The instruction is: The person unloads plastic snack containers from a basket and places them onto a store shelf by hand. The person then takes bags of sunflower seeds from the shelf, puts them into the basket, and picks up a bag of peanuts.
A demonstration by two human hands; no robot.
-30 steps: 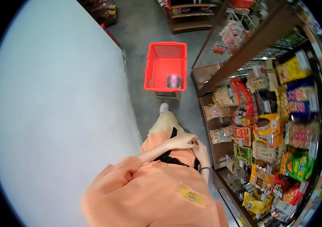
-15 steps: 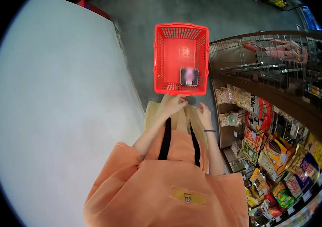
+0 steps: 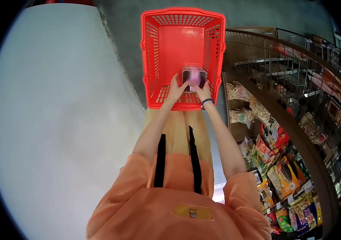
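Observation:
A red shopping basket [image 3: 180, 44] with slotted walls stands in front of my legs. Low at its right side sits a small clear-lidded pack [image 3: 186, 76] with dark contents and a blurred pink-purple patch on top. Both my hands reach over the near rim. My left hand [image 3: 176, 90] is at the pack's left edge, thumb and fingers spread apart. Wearing a dark wristband, my right hand [image 3: 203, 92] is at the pack's near right corner, its thumb and fingers also apart. Fingertips overlap the pack's edges; a firm hold does not show.
A wide pale surface [image 3: 58, 100] fills the left side. To the right, a brown-edged wire rack [image 3: 266, 76] curves past, with bagged snacks [image 3: 286, 176] on shelves below it. Grey floor [image 3: 130, 52] shows around the basket.
My hands have moved forward from outside the near rim into the basket, up to the pack. The basket looks larger and nearer in view.

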